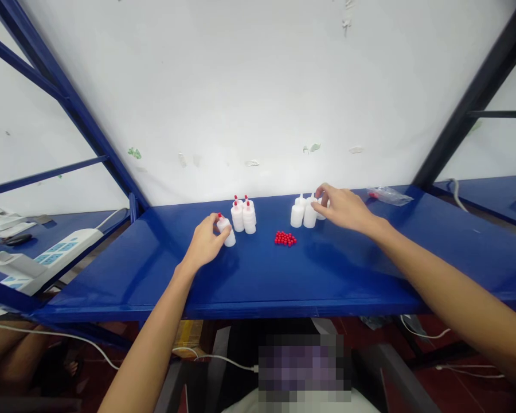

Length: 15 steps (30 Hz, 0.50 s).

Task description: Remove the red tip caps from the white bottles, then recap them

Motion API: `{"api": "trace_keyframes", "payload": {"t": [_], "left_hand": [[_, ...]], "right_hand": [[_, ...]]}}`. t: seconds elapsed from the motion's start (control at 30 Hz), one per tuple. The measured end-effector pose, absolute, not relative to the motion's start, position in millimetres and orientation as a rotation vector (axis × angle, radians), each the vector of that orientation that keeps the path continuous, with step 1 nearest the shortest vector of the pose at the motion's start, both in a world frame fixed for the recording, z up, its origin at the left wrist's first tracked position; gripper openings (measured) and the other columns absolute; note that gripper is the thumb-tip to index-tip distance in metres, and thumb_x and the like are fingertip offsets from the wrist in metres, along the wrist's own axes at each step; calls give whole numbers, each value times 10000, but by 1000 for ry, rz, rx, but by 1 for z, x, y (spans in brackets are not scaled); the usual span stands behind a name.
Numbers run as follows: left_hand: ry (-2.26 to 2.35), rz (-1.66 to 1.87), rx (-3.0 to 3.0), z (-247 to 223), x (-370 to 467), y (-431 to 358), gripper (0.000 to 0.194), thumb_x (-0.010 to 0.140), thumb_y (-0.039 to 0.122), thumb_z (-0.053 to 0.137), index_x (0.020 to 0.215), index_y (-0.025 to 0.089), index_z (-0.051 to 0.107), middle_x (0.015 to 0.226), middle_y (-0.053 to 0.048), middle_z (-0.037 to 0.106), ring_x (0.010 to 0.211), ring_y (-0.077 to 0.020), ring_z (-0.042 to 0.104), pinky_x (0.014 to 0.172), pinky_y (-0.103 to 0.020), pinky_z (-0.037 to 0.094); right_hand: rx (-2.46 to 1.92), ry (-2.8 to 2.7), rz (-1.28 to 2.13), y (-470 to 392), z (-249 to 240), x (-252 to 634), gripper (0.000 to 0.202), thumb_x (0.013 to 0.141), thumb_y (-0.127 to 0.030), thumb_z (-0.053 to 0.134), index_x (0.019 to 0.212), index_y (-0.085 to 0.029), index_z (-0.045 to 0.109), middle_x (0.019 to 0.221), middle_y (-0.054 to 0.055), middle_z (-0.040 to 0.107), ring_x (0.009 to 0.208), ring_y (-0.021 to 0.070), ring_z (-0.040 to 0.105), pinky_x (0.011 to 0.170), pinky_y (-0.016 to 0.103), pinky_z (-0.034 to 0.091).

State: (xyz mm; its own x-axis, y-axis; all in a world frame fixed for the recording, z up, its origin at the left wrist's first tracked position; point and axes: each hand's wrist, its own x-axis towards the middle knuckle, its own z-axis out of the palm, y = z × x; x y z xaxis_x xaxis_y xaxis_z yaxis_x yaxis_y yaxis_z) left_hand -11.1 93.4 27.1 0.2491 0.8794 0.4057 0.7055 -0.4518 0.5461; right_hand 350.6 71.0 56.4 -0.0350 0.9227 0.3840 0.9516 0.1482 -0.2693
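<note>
My left hand [207,238] is closed on a white squeeze bottle [228,234] with a red tip cap, tilted slightly over the blue table. Just right of it, several white bottles [243,217] with red caps stand upright in a tight group. My right hand [341,207] has its thumb and index finger at the top of an uncapped white squeeze bottle [310,215]; the exact contact is hard to see. Beside that one stands another uncapped bottle [297,214], and more white shows behind my fingers. Small red caps [285,238] lie in a cluster between the two groups.
The blue table [258,281] meets a white wall [258,103]. A clear plastic bag [389,196] with something red lies at the back right. Blue frame posts rise on both sides. A white power strip [54,261] is at the left, and a person's legs [19,350] show below it.
</note>
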Motion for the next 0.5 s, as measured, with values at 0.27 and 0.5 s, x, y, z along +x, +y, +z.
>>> {"api": "trace_keyframes", "payload": {"t": [0.27, 0.5], "left_hand": [[970, 911, 1880, 13, 1, 34, 229, 986, 391, 445, 1136, 218, 430, 1104, -57, 636, 949, -172, 569, 848, -303, 436], [746, 629, 1999, 21, 1, 19, 311, 982, 428, 483, 1215, 227, 432, 1067, -46, 571, 928, -160, 520, 846, -282, 426]], "right_hand": [[-1666, -1864, 100, 68, 47, 343, 233, 799, -272, 537, 1003, -223, 437, 727, 9, 666, 603, 186, 556, 564, 284, 322], [-1261, -2093, 44, 50, 37, 322, 73, 845, -261, 506, 807, -207, 475, 617, -20, 560, 532, 121, 473, 570, 267, 320]]}}
